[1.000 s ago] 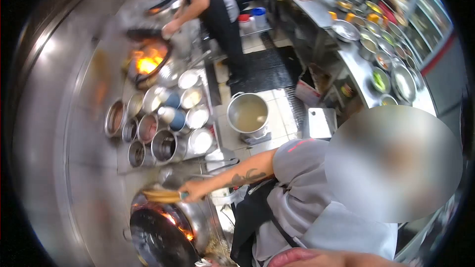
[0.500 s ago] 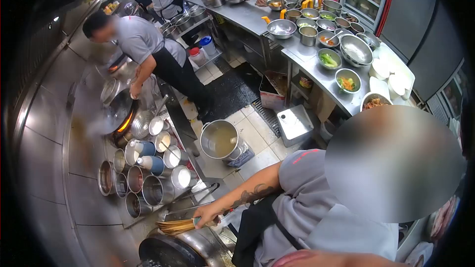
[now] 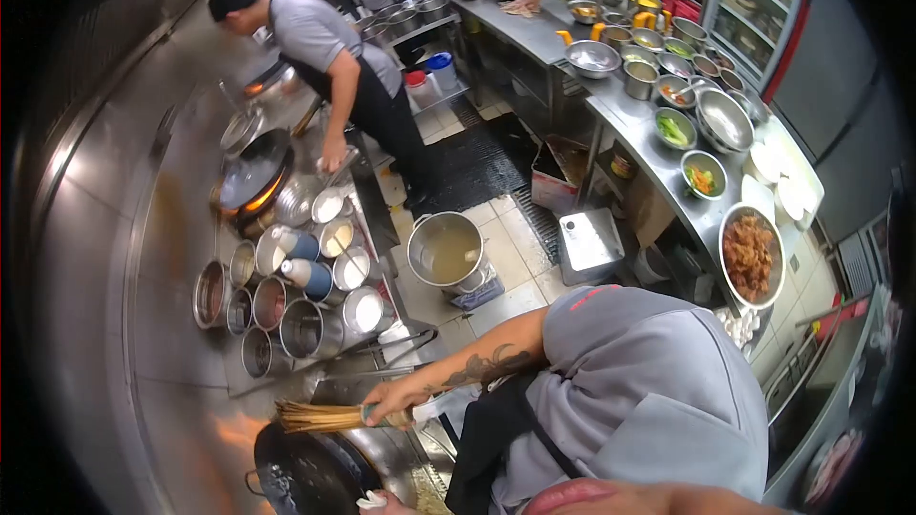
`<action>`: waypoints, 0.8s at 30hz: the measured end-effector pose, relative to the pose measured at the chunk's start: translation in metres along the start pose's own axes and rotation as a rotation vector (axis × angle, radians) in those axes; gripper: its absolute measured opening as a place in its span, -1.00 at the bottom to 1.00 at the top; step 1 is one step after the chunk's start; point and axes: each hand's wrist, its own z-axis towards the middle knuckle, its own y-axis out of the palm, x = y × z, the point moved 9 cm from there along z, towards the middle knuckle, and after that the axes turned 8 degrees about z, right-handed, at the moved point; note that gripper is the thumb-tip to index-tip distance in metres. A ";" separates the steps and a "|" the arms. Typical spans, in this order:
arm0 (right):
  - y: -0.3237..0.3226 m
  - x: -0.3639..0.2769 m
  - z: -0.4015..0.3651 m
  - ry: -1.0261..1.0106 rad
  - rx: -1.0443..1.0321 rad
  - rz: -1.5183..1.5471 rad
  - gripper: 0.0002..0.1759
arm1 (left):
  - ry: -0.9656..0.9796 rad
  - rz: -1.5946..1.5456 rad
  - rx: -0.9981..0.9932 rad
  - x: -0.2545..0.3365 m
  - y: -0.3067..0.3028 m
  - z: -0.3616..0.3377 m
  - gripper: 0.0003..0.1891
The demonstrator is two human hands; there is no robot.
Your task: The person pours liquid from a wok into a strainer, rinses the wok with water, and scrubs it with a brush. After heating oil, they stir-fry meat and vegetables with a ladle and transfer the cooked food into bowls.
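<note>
My right hand (image 3: 389,401) is closed around the handle of a bamboo wok brush (image 3: 317,416). The bristles point left, over the far rim of a dark wok (image 3: 320,477) at the bottom of the view. Inside the wok the surface looks wet and shiny, and a loop handle shows on its left side. My left hand (image 3: 393,505) is at the wok's near edge, mostly cut off by the frame, with a white cloth (image 3: 372,500) in its fingers. Orange flame (image 3: 239,430) flares beside the wok.
Several metal pots (image 3: 310,324) and squeeze bottles (image 3: 307,276) stand beyond the brush. A stockpot (image 3: 446,248) of cloudy liquid is on the floor. A co-worker (image 3: 324,48) stands at another wok (image 3: 256,172). Food bowls, including fried pieces (image 3: 749,256), line the right counter.
The brush has moved slightly left and up, over the wok. More of the wok, my left hand with the cloth and flame have come into view. The co-worker's hand has left the other wok.
</note>
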 end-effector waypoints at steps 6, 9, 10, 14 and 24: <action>0.011 -0.016 0.029 0.057 -0.023 -0.079 -0.60 | -0.852 -1.186 -0.386 -0.035 0.118 -0.044 -0.66; 0.024 -0.039 0.053 -0.047 -0.135 -0.117 -0.65 | -1.836 -2.025 -0.083 -0.014 0.171 -0.079 -0.88; 0.032 -0.051 0.063 -0.107 -0.224 -0.118 -0.68 | -1.826 -2.050 -0.009 -0.012 0.167 -0.077 -0.84; 0.071 -0.147 0.104 -0.299 -0.243 -0.508 -0.57 | -1.850 -2.115 -0.045 0.007 0.122 -0.067 -0.70; 0.243 -0.309 0.282 -0.530 -0.254 -0.924 -0.53 | -2.152 -1.945 -0.091 0.026 0.095 -0.048 -0.76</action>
